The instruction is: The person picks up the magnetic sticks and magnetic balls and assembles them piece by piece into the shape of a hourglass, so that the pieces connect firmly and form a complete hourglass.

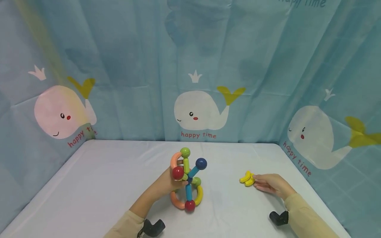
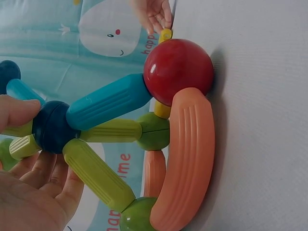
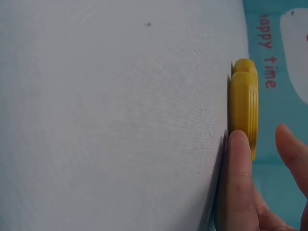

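My left hand (image 1: 165, 185) grips a magnetic ball-and-stick structure (image 1: 189, 192) by its middle, around the dark blue ball (image 2: 54, 126) where the straight sticks meet. Its lower ring joins a red ball (image 2: 178, 72), green balls, and curved orange (image 2: 187, 159) and yellow sticks, low over the table or on it. Another red ball and a green ball show at its upper left, a blue ball (image 1: 201, 164) at its upper right. Over to the right, several yellow curved sticks (image 1: 245, 177) lie close together. My right hand (image 1: 272, 183) has a fingertip (image 3: 239, 139) against one; another finger stands apart.
A white-covered table (image 1: 104, 185) lies beneath both hands. Pale blue curtains (image 1: 134, 109) with printed whales stand along its back and sides. A black wrist device (image 1: 153, 228) sits at the left sleeve, and a similar one (image 1: 279, 218) at the right sleeve.
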{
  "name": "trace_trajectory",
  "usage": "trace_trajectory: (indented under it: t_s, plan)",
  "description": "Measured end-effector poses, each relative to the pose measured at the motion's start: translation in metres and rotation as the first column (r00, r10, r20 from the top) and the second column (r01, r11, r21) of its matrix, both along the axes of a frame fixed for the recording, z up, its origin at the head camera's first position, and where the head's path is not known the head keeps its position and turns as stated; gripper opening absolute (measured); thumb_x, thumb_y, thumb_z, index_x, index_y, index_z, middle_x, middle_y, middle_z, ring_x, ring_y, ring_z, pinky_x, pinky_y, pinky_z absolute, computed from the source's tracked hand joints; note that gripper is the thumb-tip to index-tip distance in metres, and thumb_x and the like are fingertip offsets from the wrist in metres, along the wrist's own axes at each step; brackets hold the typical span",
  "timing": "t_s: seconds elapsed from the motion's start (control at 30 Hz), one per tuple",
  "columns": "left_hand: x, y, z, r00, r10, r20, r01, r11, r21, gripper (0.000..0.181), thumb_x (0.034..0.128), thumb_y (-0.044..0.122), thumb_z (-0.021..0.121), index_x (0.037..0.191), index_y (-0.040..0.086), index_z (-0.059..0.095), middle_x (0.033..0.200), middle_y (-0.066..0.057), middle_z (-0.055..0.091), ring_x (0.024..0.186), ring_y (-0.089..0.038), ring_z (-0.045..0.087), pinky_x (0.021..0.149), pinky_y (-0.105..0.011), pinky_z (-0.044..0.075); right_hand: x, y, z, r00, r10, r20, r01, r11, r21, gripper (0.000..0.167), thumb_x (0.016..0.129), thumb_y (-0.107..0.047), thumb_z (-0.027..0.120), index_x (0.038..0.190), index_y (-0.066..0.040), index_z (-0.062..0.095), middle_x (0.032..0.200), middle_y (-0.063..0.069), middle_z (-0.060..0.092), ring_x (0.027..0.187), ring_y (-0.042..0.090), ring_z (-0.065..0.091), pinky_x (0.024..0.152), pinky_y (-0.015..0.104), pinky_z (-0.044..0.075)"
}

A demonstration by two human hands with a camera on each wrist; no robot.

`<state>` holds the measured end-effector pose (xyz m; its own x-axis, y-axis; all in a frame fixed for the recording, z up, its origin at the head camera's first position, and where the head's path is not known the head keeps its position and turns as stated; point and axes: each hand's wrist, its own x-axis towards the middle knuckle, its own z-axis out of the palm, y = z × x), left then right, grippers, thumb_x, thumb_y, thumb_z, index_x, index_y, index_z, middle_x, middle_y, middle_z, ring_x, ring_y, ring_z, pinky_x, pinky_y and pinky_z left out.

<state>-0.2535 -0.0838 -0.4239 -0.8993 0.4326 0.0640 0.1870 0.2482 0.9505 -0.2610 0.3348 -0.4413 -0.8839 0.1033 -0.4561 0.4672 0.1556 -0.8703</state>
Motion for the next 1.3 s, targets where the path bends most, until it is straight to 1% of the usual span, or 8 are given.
trace_trajectory:
  t_s: [0.13, 0.3, 0.57, 0.77, 0.83, 1.0, 1.17, 1.3]
  plan:
    - [-0.001, 0.000, 0.000, 1.000, -0.004, -0.002, 0.004, 1.000, -0.002, 0.092, 0.0824, 0.008, 0.075, 0.154, 0.011, 0.017, 0.140, -0.017, 0.054, 0.125, -0.035, 0.058, 0.104, -0.054, 0.049, -0.005, -0.008, 0.002, 1.000, -0.010, 0.003, 0.010, 0.995, 0.099, 0.055, 0.089, -0.016, 0.074, 0.127, 0.017, 0.051, 0.077, 0.002, 0.072, 0.067, 0.009, 0.071, 0.070, 0.023, 0.061]
    - [0.000, 0.000, 0.000, 1.000, 0.004, 0.000, -0.004, 1.000, -0.009, 0.091, 0.0823, 0.008, 0.076, 0.153, 0.010, 0.020, 0.138, -0.017, 0.056, 0.124, -0.034, 0.059, 0.103, -0.053, 0.050, -0.010, -0.020, 0.006, 1.000, -0.020, 0.011, 0.017, 0.975, 0.221, 0.045, 0.088, -0.016, 0.074, 0.116, 0.016, 0.057, 0.066, 0.002, 0.067, 0.057, 0.007, 0.066, 0.062, 0.021, 0.059]
    - [0.000, -0.003, 0.001, 1.000, 0.009, -0.004, -0.009, 1.000, -0.006, 0.092, 0.0822, 0.009, 0.076, 0.154, 0.011, 0.018, 0.141, -0.019, 0.053, 0.125, -0.035, 0.058, 0.103, -0.054, 0.050, -0.019, -0.034, 0.014, 0.999, 0.032, -0.001, -0.030, 0.957, 0.289, 0.038, 0.086, -0.008, 0.072, 0.110, 0.017, 0.058, 0.071, 0.005, 0.066, 0.056, 0.009, 0.065, 0.060, 0.022, 0.059]
    - [-0.001, -0.001, -0.001, 1.000, 0.005, 0.007, -0.006, 1.000, 0.006, 0.094, 0.0809, 0.006, 0.075, 0.154, 0.012, 0.017, 0.142, -0.016, 0.052, 0.124, -0.034, 0.058, 0.102, -0.052, 0.051, -0.028, -0.033, 0.021, 0.999, 0.032, 0.004, -0.031, 0.962, 0.271, 0.047, 0.085, -0.010, 0.072, 0.120, 0.016, 0.055, 0.083, 0.008, 0.067, 0.065, 0.010, 0.067, 0.066, 0.024, 0.061]
    - [-0.001, -0.001, -0.001, 1.000, 0.002, 0.011, -0.002, 1.000, 0.009, 0.093, 0.0815, 0.007, 0.075, 0.154, 0.012, 0.017, 0.141, -0.016, 0.052, 0.124, -0.034, 0.058, 0.103, -0.053, 0.050, -0.031, -0.036, 0.030, 0.999, 0.036, -0.005, -0.034, 0.972, 0.232, 0.051, 0.087, -0.011, 0.071, 0.125, 0.017, 0.052, 0.087, 0.009, 0.067, 0.068, 0.009, 0.068, 0.068, 0.024, 0.061]
    - [0.000, -0.001, -0.001, 1.000, -0.002, 0.014, 0.002, 1.000, 0.002, 0.092, 0.0828, 0.011, 0.076, 0.154, 0.011, 0.018, 0.138, -0.016, 0.056, 0.125, -0.034, 0.058, 0.103, -0.055, 0.049, -0.032, -0.058, 0.060, 0.991, 0.119, -0.064, -0.111, 0.986, 0.123, 0.055, 0.089, -0.015, 0.070, 0.130, 0.015, 0.049, 0.093, 0.007, 0.067, 0.070, 0.008, 0.071, 0.071, 0.021, 0.060]
    - [0.000, -0.001, -0.001, 1.000, 0.007, 0.010, -0.007, 1.000, -0.005, 0.093, 0.0828, 0.011, 0.077, 0.154, 0.012, 0.018, 0.139, -0.016, 0.056, 0.125, -0.034, 0.058, 0.102, -0.055, 0.050, -0.034, -0.087, 0.080, 0.972, 0.209, -0.108, -0.200, 0.976, 0.087, 0.052, 0.091, -0.018, 0.070, 0.129, 0.013, 0.053, 0.100, 0.009, 0.069, 0.076, 0.008, 0.072, 0.076, 0.021, 0.060]
    - [0.000, 0.000, -0.001, 1.000, 0.008, 0.008, -0.008, 1.000, -0.003, 0.092, 0.0827, 0.010, 0.076, 0.154, 0.012, 0.018, 0.139, -0.016, 0.055, 0.125, -0.034, 0.058, 0.103, -0.054, 0.050, -0.036, -0.111, 0.092, 0.959, 0.251, -0.135, -0.241, 0.967, 0.086, 0.047, 0.091, -0.020, 0.070, 0.125, 0.010, 0.059, 0.098, 0.008, 0.070, 0.076, 0.008, 0.071, 0.077, 0.022, 0.060]
